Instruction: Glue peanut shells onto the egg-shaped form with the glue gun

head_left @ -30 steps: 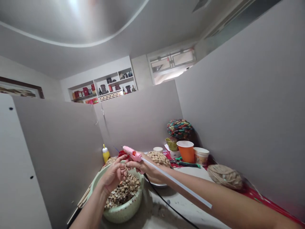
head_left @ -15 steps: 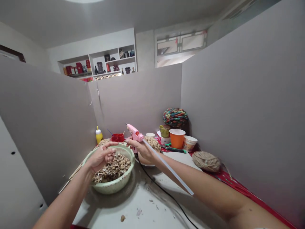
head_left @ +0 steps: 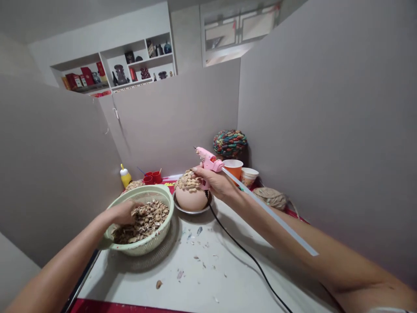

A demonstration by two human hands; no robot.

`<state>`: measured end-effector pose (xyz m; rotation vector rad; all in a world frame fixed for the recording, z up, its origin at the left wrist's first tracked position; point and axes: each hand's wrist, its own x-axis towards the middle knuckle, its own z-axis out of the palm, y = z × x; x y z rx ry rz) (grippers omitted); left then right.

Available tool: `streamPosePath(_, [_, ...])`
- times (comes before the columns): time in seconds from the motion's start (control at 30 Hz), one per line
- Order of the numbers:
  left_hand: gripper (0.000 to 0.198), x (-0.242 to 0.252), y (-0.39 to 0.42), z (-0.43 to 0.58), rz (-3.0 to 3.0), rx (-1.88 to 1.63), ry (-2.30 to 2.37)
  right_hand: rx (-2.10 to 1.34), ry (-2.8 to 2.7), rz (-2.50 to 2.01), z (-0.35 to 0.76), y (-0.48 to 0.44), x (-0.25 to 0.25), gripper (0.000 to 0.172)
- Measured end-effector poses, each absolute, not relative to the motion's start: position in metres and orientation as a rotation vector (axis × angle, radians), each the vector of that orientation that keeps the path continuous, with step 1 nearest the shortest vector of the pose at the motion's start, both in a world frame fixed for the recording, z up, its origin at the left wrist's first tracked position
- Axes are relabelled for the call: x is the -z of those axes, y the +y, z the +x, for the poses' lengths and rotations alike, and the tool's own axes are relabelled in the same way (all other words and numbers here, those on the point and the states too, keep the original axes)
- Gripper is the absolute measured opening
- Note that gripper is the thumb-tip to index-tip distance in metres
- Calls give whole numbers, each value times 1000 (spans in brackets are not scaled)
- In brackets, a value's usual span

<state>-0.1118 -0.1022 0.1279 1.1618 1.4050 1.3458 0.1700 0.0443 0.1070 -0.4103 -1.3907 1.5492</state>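
My right hand point(head_left: 219, 182) is wrapped round the handle of a pink hot glue gun point(head_left: 208, 160), its nozzle pointing up and left. A long whitish glue stick point(head_left: 270, 212) sticks out of its back, over my forearm. Beside and partly behind this hand is a smooth pinkish ball point(head_left: 190, 200) in a shallow metal bowl point(head_left: 195, 212). Peanut shells point(head_left: 189, 180) cover the ball's upper part. My left hand point(head_left: 125, 211) reaches into a pale green plastic basket point(head_left: 143, 248) among loose nut shells point(head_left: 153, 219); its fingers are mostly hidden there.
A black cord point(head_left: 241, 248) runs from the gun across the white table point(head_left: 189, 278). Behind stand a yellow bottle point(head_left: 125, 176), small red cups point(head_left: 153, 177), an orange cup point(head_left: 233, 169) and a twine ball point(head_left: 270, 197). Grey partitions point(head_left: 179, 113) enclose the table.
My left hand has gone down from above the basket into the shells. My right hand with the glue gun has shifted right, uncovering the ball. The view has tilted down.
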Motion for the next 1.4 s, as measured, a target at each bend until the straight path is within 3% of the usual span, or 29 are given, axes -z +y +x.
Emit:
streamPosePath(0.33, [34,-152,-98,-91,1161,-1408,1521,-1709,-1312,-320,184,19,-97,22])
streamPosePath(0.93, [21,-138,-88,-42,893,-1617,1166,-2099,-1141,-228,111,-11,-99,17])
streamPosePath(1.23, [27,-130,-90,-43,799,-1775,1058,-2219,-969,-330,86,-19,-91,7])
streamPosePath(1.4, [35,-129,-93,-38,831,-1780,1028,-2277,-918,-334,81,-18,-86,25])
